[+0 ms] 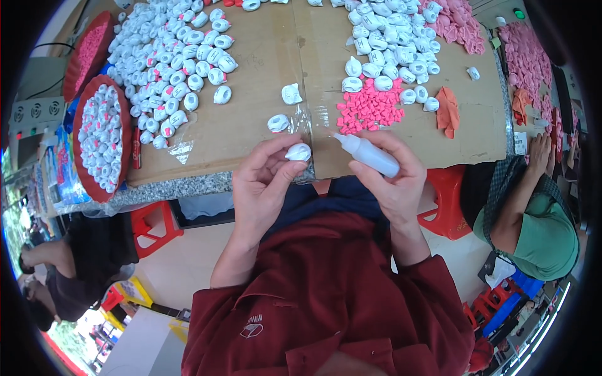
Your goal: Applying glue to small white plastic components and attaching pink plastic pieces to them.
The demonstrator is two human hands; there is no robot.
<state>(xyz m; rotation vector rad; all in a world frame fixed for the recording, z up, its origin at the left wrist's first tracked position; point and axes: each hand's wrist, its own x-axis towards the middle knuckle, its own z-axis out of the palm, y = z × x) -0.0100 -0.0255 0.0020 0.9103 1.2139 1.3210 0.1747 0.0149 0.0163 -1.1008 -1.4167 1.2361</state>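
My left hand (pixel 266 172) pinches a small white rounded piece (pixel 298 151) between thumb and fingers, just above the table's near edge. Closed around a white squeeze bottle (pixel 374 158) is my right hand (pixel 396 178); the bottle lies tilted, its narrow nozzle pointing up and left, apart from the piece. Two similar white pieces lie just beyond my left hand, the closer one (pixel 278 123) near its fingertips. A pile of small pink pieces (pixel 370 106) sits beyond my right hand, with a heap of white pieces (pixel 382 41) behind it.
Many white pieces with pink parts (pixel 182 69) cover the table's left side, beside a red bowl (pixel 128 131) full of them. An orange glove (pixel 447 113) lies at right on the cardboard (pixel 263 56). A person in green (pixel 539 232) sits at right, another in dark clothes (pixel 94 250) at left.
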